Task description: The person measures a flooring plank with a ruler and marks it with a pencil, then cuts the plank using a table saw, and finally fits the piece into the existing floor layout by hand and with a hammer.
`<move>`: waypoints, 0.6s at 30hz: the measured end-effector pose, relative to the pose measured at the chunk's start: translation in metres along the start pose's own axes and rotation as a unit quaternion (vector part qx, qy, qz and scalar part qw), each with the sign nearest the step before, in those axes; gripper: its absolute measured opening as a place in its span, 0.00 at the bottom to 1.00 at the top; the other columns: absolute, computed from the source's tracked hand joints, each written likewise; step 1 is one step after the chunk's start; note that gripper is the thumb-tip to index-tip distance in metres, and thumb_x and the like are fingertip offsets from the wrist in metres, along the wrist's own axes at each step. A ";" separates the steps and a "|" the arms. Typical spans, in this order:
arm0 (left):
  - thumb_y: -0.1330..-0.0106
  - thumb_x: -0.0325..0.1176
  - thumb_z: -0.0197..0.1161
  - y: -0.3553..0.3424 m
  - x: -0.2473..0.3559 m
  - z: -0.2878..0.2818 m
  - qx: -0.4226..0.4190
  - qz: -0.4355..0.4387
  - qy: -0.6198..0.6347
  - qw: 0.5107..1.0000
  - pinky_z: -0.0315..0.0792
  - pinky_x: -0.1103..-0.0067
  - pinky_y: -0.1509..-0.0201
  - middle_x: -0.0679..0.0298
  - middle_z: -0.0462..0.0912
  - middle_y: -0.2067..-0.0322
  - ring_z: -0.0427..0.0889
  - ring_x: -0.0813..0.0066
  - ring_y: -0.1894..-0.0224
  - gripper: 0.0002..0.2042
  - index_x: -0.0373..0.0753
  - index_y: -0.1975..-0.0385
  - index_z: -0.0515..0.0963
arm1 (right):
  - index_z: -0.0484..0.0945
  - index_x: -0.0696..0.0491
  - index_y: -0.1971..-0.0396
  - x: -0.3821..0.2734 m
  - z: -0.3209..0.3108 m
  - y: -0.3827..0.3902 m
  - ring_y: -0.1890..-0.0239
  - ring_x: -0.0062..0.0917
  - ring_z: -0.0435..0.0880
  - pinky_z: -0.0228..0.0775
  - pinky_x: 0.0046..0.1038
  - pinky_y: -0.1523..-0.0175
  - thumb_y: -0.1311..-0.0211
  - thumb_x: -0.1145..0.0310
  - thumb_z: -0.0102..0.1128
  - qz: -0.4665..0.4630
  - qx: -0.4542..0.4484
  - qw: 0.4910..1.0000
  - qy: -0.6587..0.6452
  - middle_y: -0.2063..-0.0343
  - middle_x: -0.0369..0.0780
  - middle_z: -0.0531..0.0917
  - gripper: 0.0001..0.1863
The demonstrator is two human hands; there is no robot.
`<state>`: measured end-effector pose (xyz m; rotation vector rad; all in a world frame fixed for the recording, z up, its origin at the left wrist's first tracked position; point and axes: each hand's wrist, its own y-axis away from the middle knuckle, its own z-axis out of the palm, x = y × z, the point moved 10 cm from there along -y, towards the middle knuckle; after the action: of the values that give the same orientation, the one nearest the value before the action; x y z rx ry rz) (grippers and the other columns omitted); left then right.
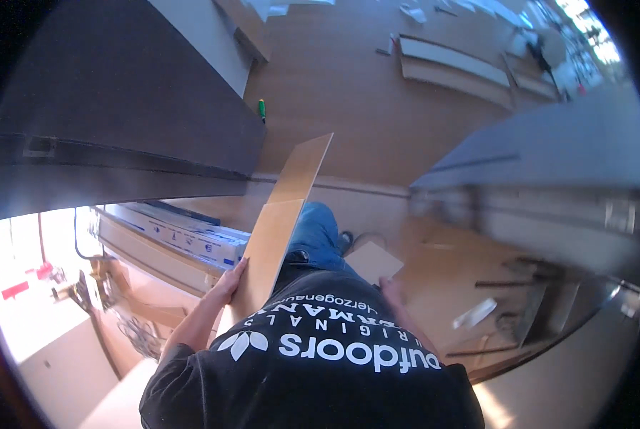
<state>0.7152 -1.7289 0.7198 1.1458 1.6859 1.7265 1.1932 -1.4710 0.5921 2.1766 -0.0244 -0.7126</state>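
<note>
On the left, my left hand [230, 280] is closed on the edge of a long, thin brown board [268, 239]. The board slants up and away past my hip. A line crosses it partway along, and I cannot tell whether it is one panel or two overlapping. My right hand [391, 287] hangs at my right side, blurred, at the corner of a small pale square board [374, 263], which it appears to grip. That hand's fingers are partly hidden. My jeans and a shoe show between the two boards.
Large dark panels [120, 86] stand at left, and a grey cabinet-like piece [542, 143] at right. A green-handled tool [261, 109] lies on the floor. Long boards [456, 64] lie ahead. A long printed carton [191, 236] is left of me; a plastic bag [475, 313] lies right.
</note>
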 end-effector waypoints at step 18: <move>0.36 0.72 0.48 -0.167 0.556 0.114 0.029 0.019 0.083 0.996 0.75 0.65 0.47 0.55 0.83 0.51 0.82 0.64 0.51 0.41 0.35 0.44 0.76 | 0.78 0.60 0.64 -0.407 -0.345 -0.420 0.67 0.36 0.81 0.72 0.37 0.59 0.31 0.54 0.52 -0.088 0.201 0.973 -0.069 0.71 0.48 0.83 0.21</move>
<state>0.4694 -1.1926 0.6793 1.0925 1.8342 1.8523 0.9321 -0.8474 0.6576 2.5308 -0.0524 -1.0331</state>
